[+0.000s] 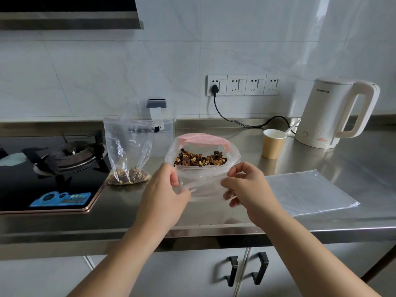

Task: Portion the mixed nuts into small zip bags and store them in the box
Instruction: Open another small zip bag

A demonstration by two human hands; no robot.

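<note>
Both hands meet over the front edge of the steel table (321, 159): the left hand (165, 189) and the right hand (246, 183) each pinch one side of a small clear empty zip bag (201, 185) at its mouth, thumbs and fingers closed on the film. This bag looks very light, soft and a little slippery, so I think the best grip is at the stiffer zip strip. Just behind it stands the big open plastic bag of mixed nuts (201, 158), which is heavier and can slump. One filled small bag (128, 157) stands at the left, near the black gas stove (53, 168). Behind is the transparent storage box (162, 133). A flat stack of clear bags (310, 191), a paper cup (274, 143) and a white kettle (334, 112) are at the right, below a tiled wall.
</note>
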